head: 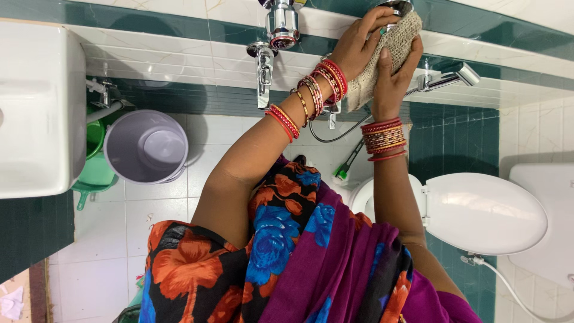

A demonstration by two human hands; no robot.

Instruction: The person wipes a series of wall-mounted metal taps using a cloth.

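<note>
Both my arms, with many red and gold bangles, reach to a chrome wall fitting [398, 7] at the top of the view. A beige knitted scrub cloth [391, 43] is pressed against that fitting. My left hand [357, 46] curls over the cloth's upper left side, its fingers at the chrome. My right hand [393, 81] grips the cloth from below, with the thumb pressed flat on it. Most of the fitting is hidden by the cloth and fingers.
A chrome tap [280, 29] juts from the tiled wall left of my hands. A hand spray [447, 79] with its hose hangs at the right. Also in view are a white basin [36, 107], a grey bucket [146, 146], a green mug [95, 170] and a white toilet [481, 212].
</note>
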